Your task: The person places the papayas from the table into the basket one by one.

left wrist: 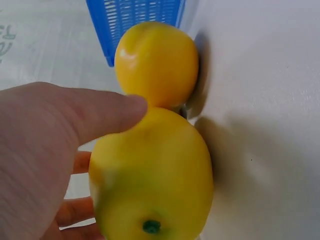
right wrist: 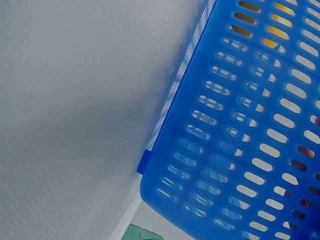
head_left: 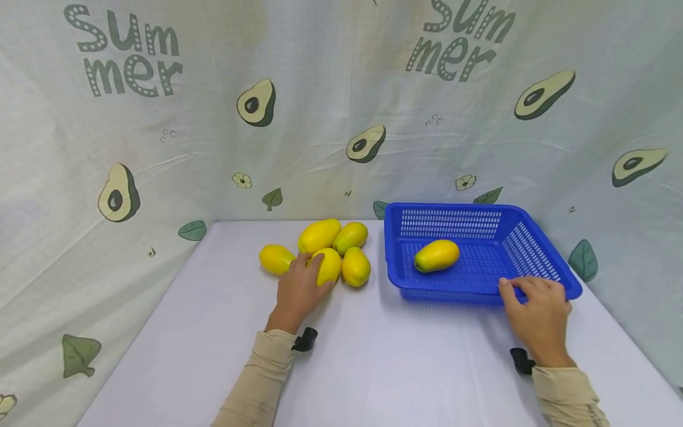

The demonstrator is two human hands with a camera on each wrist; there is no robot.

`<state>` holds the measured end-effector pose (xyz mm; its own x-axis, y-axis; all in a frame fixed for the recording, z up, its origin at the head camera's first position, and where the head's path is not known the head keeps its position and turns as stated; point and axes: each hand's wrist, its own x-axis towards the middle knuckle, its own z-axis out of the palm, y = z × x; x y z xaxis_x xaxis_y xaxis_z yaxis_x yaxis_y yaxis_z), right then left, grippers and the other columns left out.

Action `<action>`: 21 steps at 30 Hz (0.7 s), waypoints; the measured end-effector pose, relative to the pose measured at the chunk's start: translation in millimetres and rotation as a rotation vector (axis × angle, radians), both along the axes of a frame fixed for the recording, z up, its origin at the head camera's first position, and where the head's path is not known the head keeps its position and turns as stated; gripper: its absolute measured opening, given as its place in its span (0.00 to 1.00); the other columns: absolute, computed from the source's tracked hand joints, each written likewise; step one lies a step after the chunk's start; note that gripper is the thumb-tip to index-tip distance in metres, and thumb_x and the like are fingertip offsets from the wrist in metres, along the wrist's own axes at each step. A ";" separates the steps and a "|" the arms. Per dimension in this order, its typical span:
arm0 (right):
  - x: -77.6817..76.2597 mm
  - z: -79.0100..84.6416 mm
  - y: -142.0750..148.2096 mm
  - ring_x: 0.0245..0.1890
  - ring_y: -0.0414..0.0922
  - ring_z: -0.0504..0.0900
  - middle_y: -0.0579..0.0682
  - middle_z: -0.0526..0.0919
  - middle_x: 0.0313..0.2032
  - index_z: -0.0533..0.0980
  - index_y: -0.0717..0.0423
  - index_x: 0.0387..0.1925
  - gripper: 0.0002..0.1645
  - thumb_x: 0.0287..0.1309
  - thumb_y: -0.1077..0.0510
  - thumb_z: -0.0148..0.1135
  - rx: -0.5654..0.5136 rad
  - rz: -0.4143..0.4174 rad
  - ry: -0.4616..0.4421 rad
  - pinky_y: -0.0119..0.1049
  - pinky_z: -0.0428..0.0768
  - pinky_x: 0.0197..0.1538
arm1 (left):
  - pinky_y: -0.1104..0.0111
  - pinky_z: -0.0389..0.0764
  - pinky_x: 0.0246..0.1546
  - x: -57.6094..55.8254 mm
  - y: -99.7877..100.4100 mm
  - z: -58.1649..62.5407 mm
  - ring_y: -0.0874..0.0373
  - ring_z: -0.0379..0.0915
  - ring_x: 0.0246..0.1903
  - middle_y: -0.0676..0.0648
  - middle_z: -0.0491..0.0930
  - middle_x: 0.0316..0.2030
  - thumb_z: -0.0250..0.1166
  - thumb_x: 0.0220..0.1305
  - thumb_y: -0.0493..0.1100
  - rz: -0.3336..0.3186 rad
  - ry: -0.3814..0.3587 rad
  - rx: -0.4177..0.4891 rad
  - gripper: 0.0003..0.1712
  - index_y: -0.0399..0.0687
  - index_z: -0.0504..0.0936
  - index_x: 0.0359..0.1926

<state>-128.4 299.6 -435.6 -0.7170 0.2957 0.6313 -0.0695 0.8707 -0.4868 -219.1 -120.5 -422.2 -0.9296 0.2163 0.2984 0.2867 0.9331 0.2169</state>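
Note:
My left hand (head_left: 301, 289) grips a yellow papaya (head_left: 329, 267) at the front of a small cluster. In the left wrist view the thumb lies over one side of this papaya (left wrist: 155, 175), fingers behind it; its green stem end faces the camera. Another papaya (head_left: 356, 267) sits right beside it. My right hand (head_left: 540, 317) holds the front rim of a blue plastic basket (head_left: 453, 292) near its right corner, thumb on the inner side. One papaya (head_left: 437, 256) lies inside the basket, toward the left. The right wrist view shows the basket's slotted wall (right wrist: 200, 150), but no fingers.
Around the gripped fruit lie more papayas: one at the left (head_left: 276, 259), a larger one behind (head_left: 320, 235) and a greenish one (head_left: 350, 238). The white table (head_left: 395, 367) ends at a printed cloth (head_left: 309, 148) hanging behind the basket.

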 end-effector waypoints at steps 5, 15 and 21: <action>0.4 2.1 0.2 0.52 0.67 0.70 0.68 0.82 0.43 0.83 0.67 0.36 0.18 0.63 0.52 0.62 -0.005 0.003 -0.014 0.71 0.59 0.45 | 0.47 0.82 0.42 2.1 1.5 -0.2 0.40 0.74 0.54 0.37 0.69 0.63 0.76 0.56 0.53 0.016 -0.013 -0.001 0.41 0.49 0.72 0.68; -0.5 1.0 1.0 0.52 0.67 0.70 0.69 0.82 0.43 0.83 0.68 0.36 0.19 0.64 0.52 0.62 -0.006 0.005 -0.009 0.72 0.59 0.45 | 0.47 0.81 0.47 4.0 3.8 -5.3 0.39 0.72 0.57 0.36 0.64 0.67 0.77 0.55 0.51 0.039 -0.049 0.013 0.46 0.48 0.67 0.71; -0.8 -1.1 1.4 0.53 0.67 0.69 0.69 0.82 0.44 0.83 0.68 0.37 0.19 0.64 0.53 0.62 -0.006 -0.001 -0.022 0.72 0.59 0.47 | 0.48 0.81 0.47 5.1 5.8 -11.2 0.38 0.67 0.61 0.33 0.60 0.68 0.79 0.52 0.49 0.044 -0.059 0.027 0.51 0.45 0.62 0.72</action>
